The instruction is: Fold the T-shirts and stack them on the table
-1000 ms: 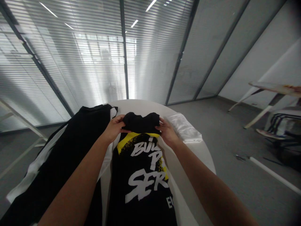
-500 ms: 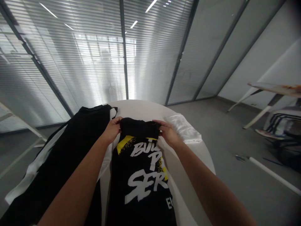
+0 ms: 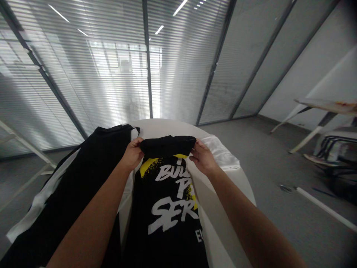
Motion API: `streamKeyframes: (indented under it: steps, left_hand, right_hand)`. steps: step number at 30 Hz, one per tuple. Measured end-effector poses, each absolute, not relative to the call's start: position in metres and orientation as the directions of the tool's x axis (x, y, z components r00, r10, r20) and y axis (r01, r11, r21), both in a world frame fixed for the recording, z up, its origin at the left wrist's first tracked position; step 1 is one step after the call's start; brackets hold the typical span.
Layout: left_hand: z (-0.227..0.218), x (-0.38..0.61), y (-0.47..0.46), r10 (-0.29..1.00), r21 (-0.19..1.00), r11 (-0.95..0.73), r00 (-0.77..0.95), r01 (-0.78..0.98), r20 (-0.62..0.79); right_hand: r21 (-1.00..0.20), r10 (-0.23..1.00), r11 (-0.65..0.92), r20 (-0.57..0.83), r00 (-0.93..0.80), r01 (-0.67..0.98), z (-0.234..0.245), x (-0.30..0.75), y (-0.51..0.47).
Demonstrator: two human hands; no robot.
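The left hand (image 3: 132,154) and right hand (image 3: 203,158) are gripping, fingers closed, the folded-over top edge of a black printed shirt (image 3: 164,208) lying mid-frame on a round desk (image 3: 167,126); the rest seemingly is lying flat, unfolded.

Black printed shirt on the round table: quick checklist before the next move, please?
1. Left hand holding the folded black edge: ok.
2. Right hand holding the same edge: ok.
3. Folded edge lying level above the print: ok.
4. Black printed shirt lying flat on the white round table: ok.
5. Shirt's lower end: cannot tell, out of view.
6. Black garment with white stripe clear of the shirt: cannot tell.
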State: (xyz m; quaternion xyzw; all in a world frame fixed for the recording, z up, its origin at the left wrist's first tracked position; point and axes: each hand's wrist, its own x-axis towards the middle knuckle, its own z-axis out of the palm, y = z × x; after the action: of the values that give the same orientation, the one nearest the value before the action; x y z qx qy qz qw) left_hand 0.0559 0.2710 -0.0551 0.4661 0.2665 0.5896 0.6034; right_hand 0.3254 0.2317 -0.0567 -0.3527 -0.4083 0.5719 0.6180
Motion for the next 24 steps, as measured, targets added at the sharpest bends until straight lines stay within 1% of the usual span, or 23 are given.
streamKeyframes:
  steps: [6, 9, 11, 13, 16, 18, 21, 24]
  left_hand:
    - [-0.055, 0.055, 0.271, 0.956, 0.876, -0.109, 0.191, -0.47, 0.222]
    - [-0.057, 0.049, 0.272, 0.952, 0.909, -0.058, 0.251, -0.412, 0.175]
    - [-0.058, 0.045, 0.272, 0.946, 0.93, -0.015, 0.296, -0.368, 0.132]
    - [-0.057, 0.041, 0.272, 0.932, 0.946, 0.011, 0.345, -0.324, 0.107]
    - [-0.055, 0.037, 0.27, 0.89, 0.967, 0.002, 0.442, -0.256, 0.115]
    - [-0.053, 0.034, 0.27, 0.852, 0.975, -0.012, 0.508, -0.22, 0.125]
    - [-0.054, 0.031, 0.271, 0.79, 0.987, -0.043, 0.599, -0.155, 0.129]
    - [-0.057, 0.029, 0.273, 0.725, 0.982, -0.132, 0.662, -0.135, 0.189]
  right_hand:
    - [-0.811, 0.988, 0.068, 0.137, -0.076, -0.581, -0.058, 0.325, 0.232]
    - [-0.813, 0.988, 0.046, 0.124, -0.095, -0.58, -0.066, 0.328, 0.235]
    - [-0.845, 0.983, 0.045, 0.132, -0.126, -0.533, -0.07, 0.332, 0.236]
    - [-0.883, 0.966, 0.072, 0.177, -0.186, -0.464, -0.071, 0.335, 0.236]
    - [-0.924, 0.911, 0.177, 0.284, -0.3, -0.338, -0.068, 0.336, 0.234]
    - [-0.937, 0.879, 0.253, 0.327, -0.347, -0.243, -0.065, 0.336, 0.232]
    - [-0.948, 0.873, 0.296, 0.318, -0.37, -0.116, -0.063, 0.335, 0.231]
    - [-0.954, 0.866, 0.298, 0.289, -0.409, -0.043, -0.067, 0.336, 0.232]
